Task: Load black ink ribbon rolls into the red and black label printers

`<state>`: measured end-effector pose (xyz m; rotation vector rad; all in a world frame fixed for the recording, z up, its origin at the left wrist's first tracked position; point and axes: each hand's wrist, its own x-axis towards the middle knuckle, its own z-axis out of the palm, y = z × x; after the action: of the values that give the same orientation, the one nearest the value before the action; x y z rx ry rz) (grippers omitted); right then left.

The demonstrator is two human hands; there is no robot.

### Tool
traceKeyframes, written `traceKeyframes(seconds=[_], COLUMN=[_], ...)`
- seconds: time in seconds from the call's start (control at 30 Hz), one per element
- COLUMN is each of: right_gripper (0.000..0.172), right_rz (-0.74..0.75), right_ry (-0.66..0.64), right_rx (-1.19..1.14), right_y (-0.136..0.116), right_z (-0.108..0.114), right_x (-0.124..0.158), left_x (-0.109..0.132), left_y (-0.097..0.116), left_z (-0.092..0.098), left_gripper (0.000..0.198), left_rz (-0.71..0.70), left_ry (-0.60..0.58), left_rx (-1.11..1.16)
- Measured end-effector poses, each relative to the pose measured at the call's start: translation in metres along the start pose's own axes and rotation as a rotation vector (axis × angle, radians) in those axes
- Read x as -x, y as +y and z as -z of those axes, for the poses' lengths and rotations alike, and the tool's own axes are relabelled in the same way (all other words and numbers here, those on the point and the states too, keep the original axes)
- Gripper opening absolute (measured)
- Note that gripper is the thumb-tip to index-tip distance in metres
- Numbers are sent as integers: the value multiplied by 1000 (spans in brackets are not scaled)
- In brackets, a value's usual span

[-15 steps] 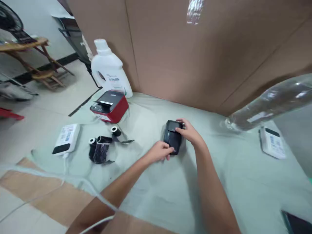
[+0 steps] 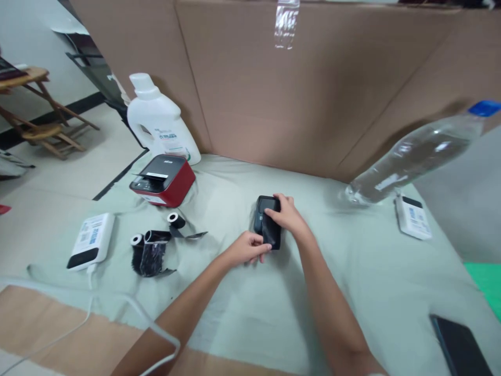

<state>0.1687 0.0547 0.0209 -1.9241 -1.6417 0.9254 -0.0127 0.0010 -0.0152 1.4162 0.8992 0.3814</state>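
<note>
A small black box-shaped device (image 2: 259,222) lies on the pale green cloth between my two hands. My right hand (image 2: 290,215) grips its upper right side, with the thumb across the top face. At the lower end, my left hand (image 2: 247,247) pinches the corner of a dark, smooth panel or sheet (image 2: 271,232) on the device. This dark piece sits askew to the body. I cannot tell whether it is a lid or a loose film.
To the left are black ribbon rolls (image 2: 153,256), a red-and-black printer (image 2: 168,180), a white jug (image 2: 162,122) and a white power bank (image 2: 92,240). Rightward lie a water bottle (image 2: 410,156), another white device (image 2: 413,216) and a phone (image 2: 460,344). Cardboard (image 2: 274,104) stands behind.
The view has shifted, so the whole scene sits further left. The dark piece under my left fingers has turned askew on the device; both hands stay on it.
</note>
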Motion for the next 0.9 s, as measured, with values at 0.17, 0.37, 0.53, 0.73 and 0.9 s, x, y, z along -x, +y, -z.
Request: traceKeyframes(seconds=[0.17, 0.37, 0.53, 0.73, 0.9], right_gripper=[97, 84, 83, 87, 89], right_rz=[-92, -57, -159, -345, -367], right_ry=[117, 291, 566, 564, 499], right_rx=[303, 246, 414, 534, 548], right_y=[-40, -5, 96, 171, 181], right_z=[-29, 18, 119, 181, 170], right_x=[28, 49, 70, 71, 66], left_x=[3, 3, 3, 5, 8], left_y=[-5, -7, -5, -2, 8], left_z=[-5, -7, -11, -10, -10], left_gripper=[43, 39, 37, 37, 36], left_rz=[-124, -235, -245, -286, -265], left_ry=[-48, -66, -50, -57, -37], left_rx=[-206, -233, -269, -270, -250])
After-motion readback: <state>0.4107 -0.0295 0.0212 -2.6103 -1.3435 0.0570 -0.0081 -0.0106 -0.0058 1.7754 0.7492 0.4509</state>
